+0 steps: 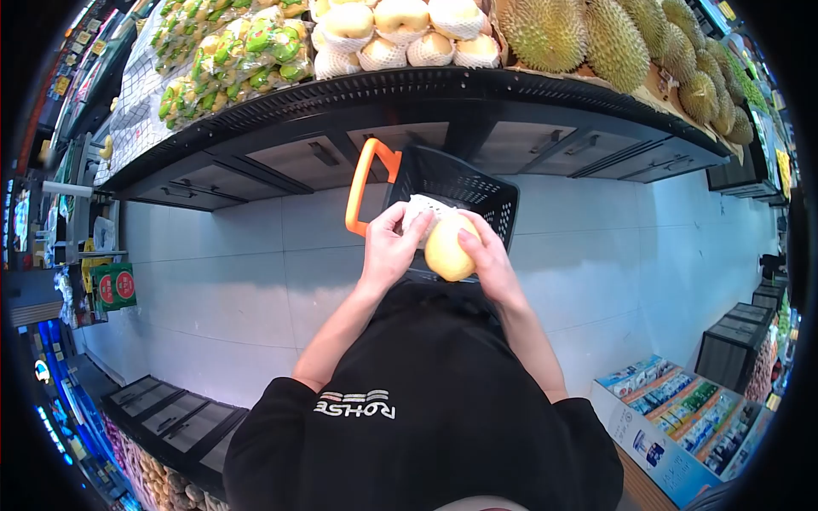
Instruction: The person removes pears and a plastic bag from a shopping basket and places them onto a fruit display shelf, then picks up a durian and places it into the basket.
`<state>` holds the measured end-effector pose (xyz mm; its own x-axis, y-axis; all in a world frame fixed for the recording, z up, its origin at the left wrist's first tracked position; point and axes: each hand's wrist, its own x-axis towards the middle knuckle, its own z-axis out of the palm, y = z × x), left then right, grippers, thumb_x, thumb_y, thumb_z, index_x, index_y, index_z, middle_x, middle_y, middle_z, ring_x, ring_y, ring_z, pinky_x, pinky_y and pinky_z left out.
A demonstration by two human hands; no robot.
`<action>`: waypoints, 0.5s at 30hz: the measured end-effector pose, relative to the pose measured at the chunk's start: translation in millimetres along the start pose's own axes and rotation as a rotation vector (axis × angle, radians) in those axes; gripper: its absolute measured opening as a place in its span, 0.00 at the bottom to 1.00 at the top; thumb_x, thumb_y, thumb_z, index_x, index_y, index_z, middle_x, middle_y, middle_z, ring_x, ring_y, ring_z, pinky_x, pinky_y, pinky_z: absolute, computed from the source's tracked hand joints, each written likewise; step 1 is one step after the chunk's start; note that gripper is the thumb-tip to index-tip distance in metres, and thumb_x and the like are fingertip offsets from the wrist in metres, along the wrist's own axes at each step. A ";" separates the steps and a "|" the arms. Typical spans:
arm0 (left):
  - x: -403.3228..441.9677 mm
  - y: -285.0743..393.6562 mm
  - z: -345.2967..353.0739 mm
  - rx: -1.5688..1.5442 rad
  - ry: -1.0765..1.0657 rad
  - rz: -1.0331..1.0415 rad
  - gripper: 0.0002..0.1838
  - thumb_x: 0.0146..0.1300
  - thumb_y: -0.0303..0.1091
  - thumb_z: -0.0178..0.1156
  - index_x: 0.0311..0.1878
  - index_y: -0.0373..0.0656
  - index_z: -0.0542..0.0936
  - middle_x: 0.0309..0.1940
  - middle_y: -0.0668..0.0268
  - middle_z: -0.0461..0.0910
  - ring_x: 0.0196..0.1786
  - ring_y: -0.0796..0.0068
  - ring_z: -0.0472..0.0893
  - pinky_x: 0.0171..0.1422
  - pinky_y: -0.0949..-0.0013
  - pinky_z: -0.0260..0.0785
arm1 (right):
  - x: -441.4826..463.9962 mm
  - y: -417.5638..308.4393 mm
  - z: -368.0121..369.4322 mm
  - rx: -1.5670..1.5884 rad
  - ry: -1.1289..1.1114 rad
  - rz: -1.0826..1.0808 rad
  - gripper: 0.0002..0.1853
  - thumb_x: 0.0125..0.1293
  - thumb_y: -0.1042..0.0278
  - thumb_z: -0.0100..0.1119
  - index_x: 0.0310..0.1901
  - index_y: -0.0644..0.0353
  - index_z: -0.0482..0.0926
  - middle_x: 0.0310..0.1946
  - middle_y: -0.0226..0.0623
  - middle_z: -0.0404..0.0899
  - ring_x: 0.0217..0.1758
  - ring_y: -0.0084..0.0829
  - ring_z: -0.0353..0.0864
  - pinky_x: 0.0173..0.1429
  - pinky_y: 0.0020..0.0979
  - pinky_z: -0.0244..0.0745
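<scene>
In front of my chest, my right hand (490, 253) grips a smooth yellow pear (450, 249) from its right side, the thumb lying on the skin. My left hand (393, 243) pinches a white foam net sleeve (423, 209) just beside and above the fruit. Whether the sleeve still touches the pear is hidden by the fingers. Below both hands a black perforated shopping basket (456, 175) stands on the floor. Its orange handle (361, 183) leans out to the left.
Ahead runs a black produce stand (409, 81) holding bagged green-and-yellow fruit (247, 55), pale fruit in foam nets (400, 21) and durians (618, 43). A display of colourful packets (682, 417) stands lower right, with a dark produce bin (175, 413) lower left. Grey floor tiles (221, 272) surround me.
</scene>
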<state>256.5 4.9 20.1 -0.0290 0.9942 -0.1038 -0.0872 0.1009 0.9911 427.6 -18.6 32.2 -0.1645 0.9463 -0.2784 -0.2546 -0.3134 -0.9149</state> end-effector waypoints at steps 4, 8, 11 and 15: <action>0.8 16.0 1.8 0.432 -0.016 0.414 0.10 0.54 0.30 0.71 0.35 0.34 0.83 0.23 0.63 0.76 0.28 0.68 0.75 0.33 0.68 0.66 | 0.1 12.4 2.2 -0.258 0.035 -0.049 0.28 0.66 0.54 0.63 0.59 0.67 0.71 0.51 0.40 0.79 0.55 0.26 0.76 0.61 0.28 0.70; -5.8 24.6 3.6 0.586 -0.080 0.599 0.14 0.50 0.27 0.73 0.41 0.34 0.83 0.25 0.62 0.77 0.30 0.72 0.73 0.34 0.71 0.64 | -3.1 6.2 5.2 -0.143 0.160 -0.053 0.26 0.68 0.56 0.61 0.59 0.67 0.70 0.51 0.43 0.78 0.56 0.27 0.76 0.61 0.28 0.70; -11.8 24.3 6.7 0.507 -0.093 0.558 0.16 0.51 0.27 0.73 0.43 0.33 0.83 0.27 0.63 0.78 0.31 0.73 0.73 0.37 0.71 0.66 | -3.7 10.9 0.6 -0.017 0.206 -0.157 0.24 0.70 0.58 0.58 0.59 0.67 0.67 0.53 0.42 0.75 0.56 0.27 0.75 0.61 0.29 0.70; -14.9 6.1 4.0 0.248 -0.109 0.335 0.19 0.56 0.28 0.72 0.50 0.34 0.80 0.38 0.63 0.81 0.40 0.75 0.79 0.47 0.72 0.72 | -5.8 21.3 -4.1 0.043 0.302 -0.210 0.24 0.71 0.57 0.56 0.60 0.67 0.66 0.54 0.41 0.74 0.57 0.26 0.73 0.62 0.29 0.69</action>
<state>260.5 -9.2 28.0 0.0917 0.9703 0.2237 0.1512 -0.2356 0.9600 427.0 -30.5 13.1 0.1826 0.9691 -0.1657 -0.2938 -0.1071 -0.9499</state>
